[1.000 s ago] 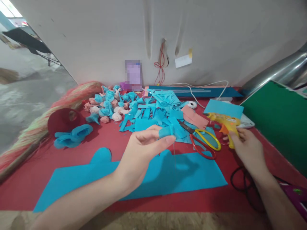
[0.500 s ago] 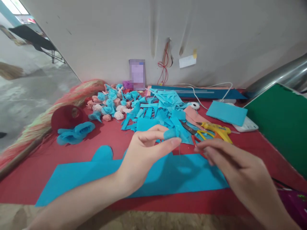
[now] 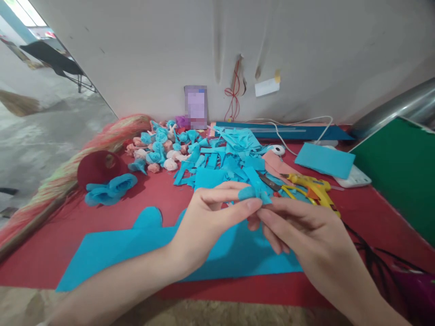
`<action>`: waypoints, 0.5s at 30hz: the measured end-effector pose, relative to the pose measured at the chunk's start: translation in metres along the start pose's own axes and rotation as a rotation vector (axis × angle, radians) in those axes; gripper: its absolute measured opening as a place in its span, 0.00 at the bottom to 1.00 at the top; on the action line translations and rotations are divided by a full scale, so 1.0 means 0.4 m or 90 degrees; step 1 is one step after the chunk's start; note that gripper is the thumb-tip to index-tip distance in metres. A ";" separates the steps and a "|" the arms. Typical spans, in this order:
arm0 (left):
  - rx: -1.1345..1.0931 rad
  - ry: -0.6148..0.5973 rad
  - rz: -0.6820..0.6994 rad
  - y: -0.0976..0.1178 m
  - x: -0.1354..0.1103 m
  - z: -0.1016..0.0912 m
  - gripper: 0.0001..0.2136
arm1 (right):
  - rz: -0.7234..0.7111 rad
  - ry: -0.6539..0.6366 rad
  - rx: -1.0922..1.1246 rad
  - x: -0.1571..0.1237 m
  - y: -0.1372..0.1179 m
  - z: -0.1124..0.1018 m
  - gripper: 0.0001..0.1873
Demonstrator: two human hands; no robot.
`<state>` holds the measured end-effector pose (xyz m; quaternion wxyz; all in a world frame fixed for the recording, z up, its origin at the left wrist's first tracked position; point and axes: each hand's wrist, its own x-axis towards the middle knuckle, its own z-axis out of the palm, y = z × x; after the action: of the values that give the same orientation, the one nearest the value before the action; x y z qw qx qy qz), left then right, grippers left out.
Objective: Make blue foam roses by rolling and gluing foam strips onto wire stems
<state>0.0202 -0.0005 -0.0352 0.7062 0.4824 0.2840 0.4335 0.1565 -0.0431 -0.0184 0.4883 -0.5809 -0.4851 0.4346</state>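
Note:
A small curled piece of blue crepe paper [image 3: 247, 194] is pinched between the thumb and fingers of my left hand [image 3: 204, 222]. My right hand [image 3: 306, 224] meets it from the right, its thumb and forefinger closed on the paper's lower end. Both hands hover over a long flat sheet of blue crepe paper [image 3: 118, 253]. Rounded blue petal shapes [image 3: 148, 218] lie at that sheet's far edge. Just beyond my right hand are a yellow glue gun [image 3: 314, 185] and a dark-bladed tool [image 3: 270, 182] with yellow handles, partly hidden.
Blue paper scraps [image 3: 234, 149] are heaped behind my hands, beside blue and pink paper flowers [image 3: 158, 147]. A red roll [image 3: 100, 167] and larger blue flowers [image 3: 112, 188] lie left. A phone [image 3: 196, 106] leans on the wall. A green board [image 3: 397, 167] stands right.
My right hand has moved left from near the tool's handles to my left hand, and its fingers have closed on the blue crepe paper piece. My left hand keeps its pinch.

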 end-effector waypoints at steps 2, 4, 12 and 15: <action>0.007 0.000 -0.001 0.000 -0.001 0.000 0.11 | 0.009 0.007 0.004 -0.003 -0.002 0.005 0.10; 0.023 0.005 -0.005 0.000 -0.002 0.000 0.10 | 0.019 0.011 0.010 -0.002 -0.003 0.008 0.09; 0.044 0.036 -0.022 0.002 0.001 -0.001 0.10 | 0.017 0.017 0.015 -0.001 -0.004 0.010 0.09; 0.032 0.039 -0.017 0.001 -0.002 -0.001 0.10 | 0.001 0.012 0.010 0.000 -0.004 0.008 0.08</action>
<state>0.0195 -0.0012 -0.0349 0.6905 0.4826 0.3227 0.4315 0.1530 -0.0424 -0.0174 0.4970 -0.5814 -0.4763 0.4337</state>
